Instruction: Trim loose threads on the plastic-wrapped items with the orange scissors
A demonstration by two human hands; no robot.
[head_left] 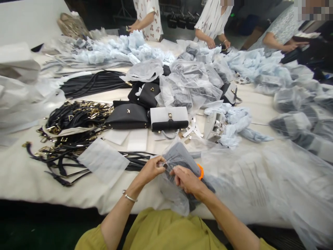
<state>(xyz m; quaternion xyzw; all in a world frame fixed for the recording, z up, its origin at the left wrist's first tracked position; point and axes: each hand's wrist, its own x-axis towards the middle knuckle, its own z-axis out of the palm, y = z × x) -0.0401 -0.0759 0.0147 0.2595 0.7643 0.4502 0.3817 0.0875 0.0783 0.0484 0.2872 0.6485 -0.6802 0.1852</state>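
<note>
My left hand (153, 169) and my right hand (187, 180) are both closed in a pinch on the edge of a clear plastic bag (173, 194) that wraps a grey item (179, 156), at the near edge of the white table (23, 177). An orange object (200, 171) shows just behind my right hand; I cannot tell what it is. A silver bracelet sits on my left wrist. Beyond my hands lie a black handbag (128, 116) and a white-and-black handbag (169, 118).
A heap of black straps with gold clasps (70, 128) lies at the left, with a white pouch (103, 160) over them. Bagged items and pale blue paper (234, 121) cover the far and right side. Three other people stand at the far edge.
</note>
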